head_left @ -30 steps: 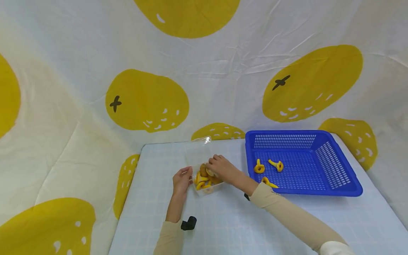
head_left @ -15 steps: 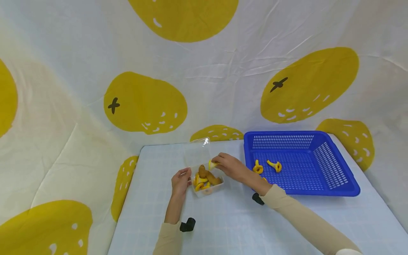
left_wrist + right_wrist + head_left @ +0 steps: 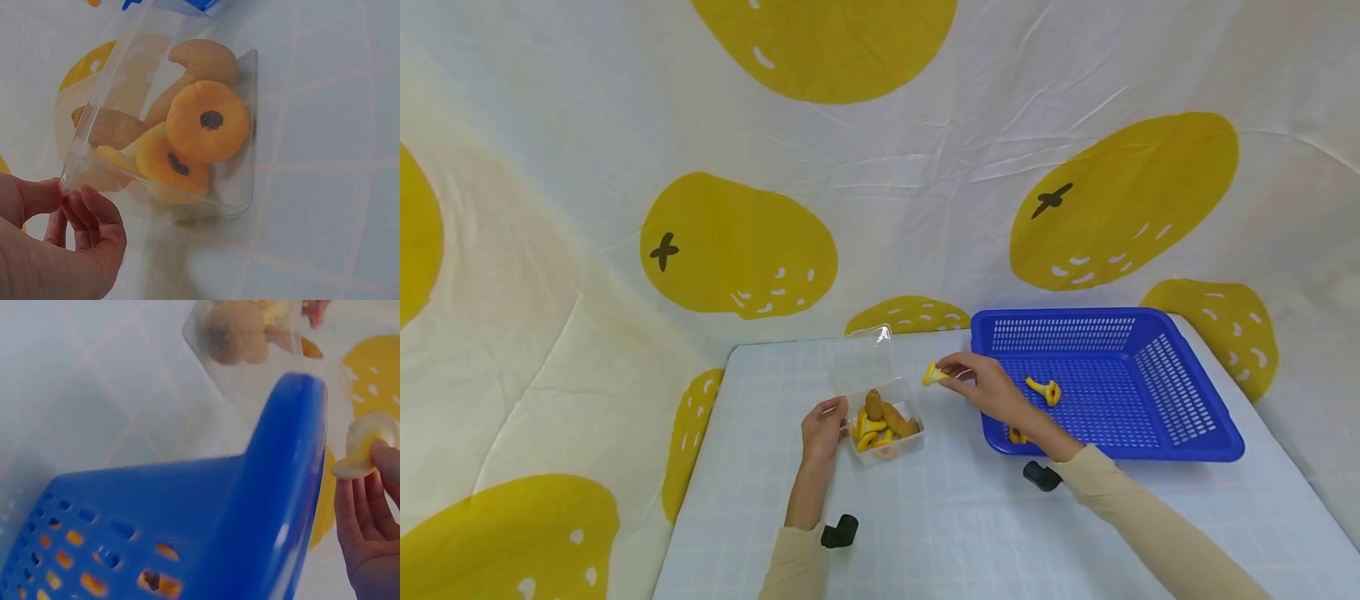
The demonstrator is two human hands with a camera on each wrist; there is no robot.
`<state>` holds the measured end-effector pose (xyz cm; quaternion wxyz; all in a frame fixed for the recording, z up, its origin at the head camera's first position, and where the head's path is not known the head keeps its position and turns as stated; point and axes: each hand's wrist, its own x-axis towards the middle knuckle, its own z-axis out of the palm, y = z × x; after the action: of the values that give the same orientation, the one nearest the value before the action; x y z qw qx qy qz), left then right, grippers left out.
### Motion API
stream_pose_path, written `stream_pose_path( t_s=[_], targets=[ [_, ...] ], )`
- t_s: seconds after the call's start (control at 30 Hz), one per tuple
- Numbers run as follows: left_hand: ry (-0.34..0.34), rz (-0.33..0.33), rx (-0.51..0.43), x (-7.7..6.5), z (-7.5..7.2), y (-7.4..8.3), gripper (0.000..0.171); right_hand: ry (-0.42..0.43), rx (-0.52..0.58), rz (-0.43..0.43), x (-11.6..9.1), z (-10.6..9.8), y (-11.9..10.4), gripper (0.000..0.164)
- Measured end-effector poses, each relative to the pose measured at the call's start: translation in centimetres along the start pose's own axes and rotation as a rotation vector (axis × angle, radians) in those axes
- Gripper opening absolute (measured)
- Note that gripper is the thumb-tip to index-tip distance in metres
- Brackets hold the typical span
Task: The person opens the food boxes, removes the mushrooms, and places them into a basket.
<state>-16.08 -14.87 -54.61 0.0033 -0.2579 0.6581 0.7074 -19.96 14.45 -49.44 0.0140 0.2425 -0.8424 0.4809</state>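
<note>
My left hand (image 3: 822, 429) pinches the left rim of a clear plastic box (image 3: 904, 445), thumb against fingertips in the left wrist view. Inside lie brown mushrooms (image 3: 897, 420) and yellow mushrooms (image 3: 207, 122), some overlapping. Between thumb and fingers, my right hand (image 3: 988, 385) holds one yellow mushroom with a pale stem (image 3: 933, 374), raised between the box and the blue basket (image 3: 1150, 454). In the right wrist view this mushroom (image 3: 357, 464) shows beyond the basket rim. The right forearm crosses over the basket's left side, partly hiding what lies there.
A yellow mushroom (image 3: 1045, 390) lies in the basket, with another (image 3: 1017, 435) near its front left corner. The box's transparent lid (image 3: 859, 358) stands open behind it. A patterned cloth (image 3: 910, 208) hangs behind the table (image 3: 925, 533).
My right hand has lifted a yellow mushroom out of the box and carried it right, toward the basket. The left hand keeps its grip on the box rim.
</note>
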Motion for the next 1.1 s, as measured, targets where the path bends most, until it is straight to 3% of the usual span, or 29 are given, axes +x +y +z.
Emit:
stream_pose_path(
  t_s=[0.23, 0.47, 0.8, 1.1],
  targets=[
    [0.006, 0.004, 0.004, 0.1, -0.1, -0.1, 0.031, 0.04, 0.085, 0.128, -1.6, -2.1, 1.0, 0.028],
    [0.012, 0.003, 0.013, 0.1, 0.0, -0.1, 0.029, 0.087, 0.117, 0.18, -3.2, -3.8, 2.3, 0.028],
    [0.004, 0.004, 0.013, 0.1, 0.1, -0.2, 0.032, 0.13, 0.081, 0.243, -5.9, -6.1, 4.0, 0.032],
    [0.014, -0.008, 0.029, 0.2, 0.1, -0.1, 0.032, 0.077, -0.021, 0.294, -8.0, -7.7, 6.0, 0.035]
  ],
)
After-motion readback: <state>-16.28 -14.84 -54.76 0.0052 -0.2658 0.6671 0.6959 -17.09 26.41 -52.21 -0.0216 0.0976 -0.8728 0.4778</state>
